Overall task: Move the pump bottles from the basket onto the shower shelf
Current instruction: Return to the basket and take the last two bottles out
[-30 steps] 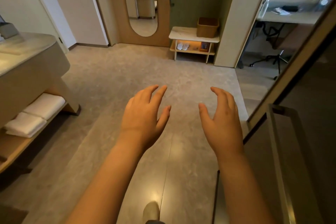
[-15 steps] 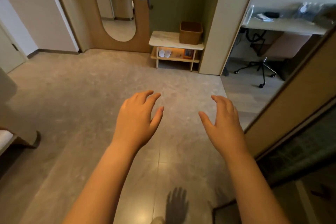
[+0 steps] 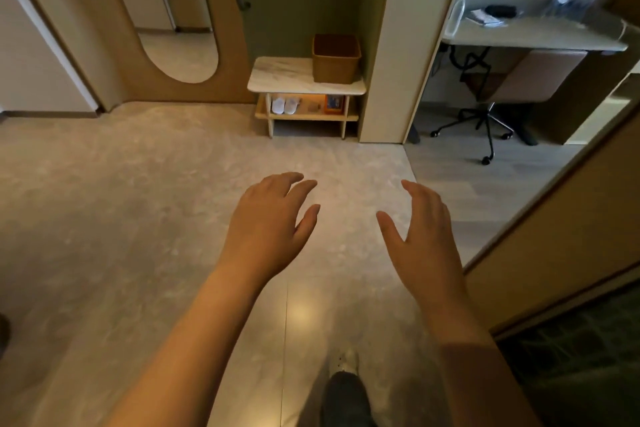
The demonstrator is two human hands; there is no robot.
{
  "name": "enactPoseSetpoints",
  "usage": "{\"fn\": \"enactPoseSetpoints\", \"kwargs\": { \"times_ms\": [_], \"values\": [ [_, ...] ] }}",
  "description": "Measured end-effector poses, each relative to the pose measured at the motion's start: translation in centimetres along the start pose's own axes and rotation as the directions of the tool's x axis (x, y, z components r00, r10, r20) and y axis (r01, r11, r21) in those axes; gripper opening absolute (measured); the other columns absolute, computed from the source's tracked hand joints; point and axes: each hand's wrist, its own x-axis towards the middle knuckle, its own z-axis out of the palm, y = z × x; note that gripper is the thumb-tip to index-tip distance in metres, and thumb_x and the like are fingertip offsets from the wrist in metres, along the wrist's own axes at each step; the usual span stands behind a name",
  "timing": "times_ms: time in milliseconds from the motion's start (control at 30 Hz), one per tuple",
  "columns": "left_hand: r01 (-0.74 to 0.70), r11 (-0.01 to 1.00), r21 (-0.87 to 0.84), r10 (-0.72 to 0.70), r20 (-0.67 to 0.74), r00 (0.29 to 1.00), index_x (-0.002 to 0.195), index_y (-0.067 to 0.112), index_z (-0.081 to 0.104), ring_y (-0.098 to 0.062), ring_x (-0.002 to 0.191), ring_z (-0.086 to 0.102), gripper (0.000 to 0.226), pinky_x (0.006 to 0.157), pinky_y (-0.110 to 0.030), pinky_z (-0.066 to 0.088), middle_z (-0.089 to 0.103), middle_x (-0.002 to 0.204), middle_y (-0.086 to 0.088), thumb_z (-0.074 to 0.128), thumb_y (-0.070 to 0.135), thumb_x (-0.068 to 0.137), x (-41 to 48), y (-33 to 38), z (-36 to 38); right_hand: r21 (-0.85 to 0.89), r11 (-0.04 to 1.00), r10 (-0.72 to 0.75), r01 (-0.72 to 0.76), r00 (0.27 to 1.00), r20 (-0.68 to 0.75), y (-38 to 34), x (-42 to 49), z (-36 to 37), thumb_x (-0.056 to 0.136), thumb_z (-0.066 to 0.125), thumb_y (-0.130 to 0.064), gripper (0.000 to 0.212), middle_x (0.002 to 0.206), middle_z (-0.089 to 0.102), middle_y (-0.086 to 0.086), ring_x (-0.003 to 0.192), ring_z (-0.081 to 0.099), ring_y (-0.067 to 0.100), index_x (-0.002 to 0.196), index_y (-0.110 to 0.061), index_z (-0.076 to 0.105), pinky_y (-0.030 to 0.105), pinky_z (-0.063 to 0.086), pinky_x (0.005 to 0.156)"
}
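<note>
A wide stretch of grey floor (image 3: 138,218) fills most of the view, with a wooden door holding an oval mirror (image 3: 180,28) at the far left and an opening to a room with a desk and wheeled chair (image 3: 488,121) at the far right. Between them, against the green wall, stands a low two-tier stand whose pale marble surface (image 3: 280,74) carries a brown basket (image 3: 336,59) at its right end; white slippers (image 3: 284,105) sit on the tier below. The basket is well apart from the person, across the floor, and its inside cannot be seen, so no pump bottles show, nor does the shower shelf. Nearer, both forearms reach forward over the floor. The left hand (image 3: 268,222) is palm-down with fingers loosely spread and slightly curled, holding nothing; the right hand (image 3: 424,236) is likewise spread and bare. One shoe (image 3: 346,362) shows at the bottom edge. This looks like the approach step: nothing is picked up yet. The next move likely calls for crossing to the stand, looking into the basket, and closing a hand around a bottle's body below the pump.
</note>
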Motion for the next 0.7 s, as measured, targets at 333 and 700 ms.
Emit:
{"fn": "enactPoseSetpoints", "kwargs": {
  "times_ms": [333, 700],
  "values": [
    [0.019, 0.998, 0.059, -0.015, -0.078, 0.997, 0.124, 0.016, 0.059, -0.024, 0.111, 0.058, 0.037, 0.088, -0.037, 0.045, 0.061, 0.123, -0.008, 0.052, 0.032, 0.091, 19.3, 0.7, 4.6, 0.078, 0.997, -0.028, 0.027, 1.0, 0.007, 5.6, 21.0, 2.0, 0.089, 0.052, -0.045, 0.058, 0.147, 0.039, 0.004, 0.134, 0.036, 0.02, 0.14, -0.022, 0.037, 0.041, 0.033, 0.11],
    [0.045, 0.998, 0.037, -0.043, -0.053, 0.998, 0.124, 0.014, 0.058, -0.024, 0.11, 0.057, 0.038, 0.085, -0.035, 0.046, 0.059, 0.125, -0.009, 0.05, 0.032, 0.092, 31.2, -2.1, 10.4, 0.049, 0.996, -0.077, 0.074, 0.995, 0.064, 8.8, 33.9, 6.2, 0.09, 0.054, -0.041, 0.057, 0.144, 0.042, 0.003, 0.134, 0.036, 0.019, 0.139, -0.018, 0.038, 0.036, 0.033, 0.107]
  ]
}}
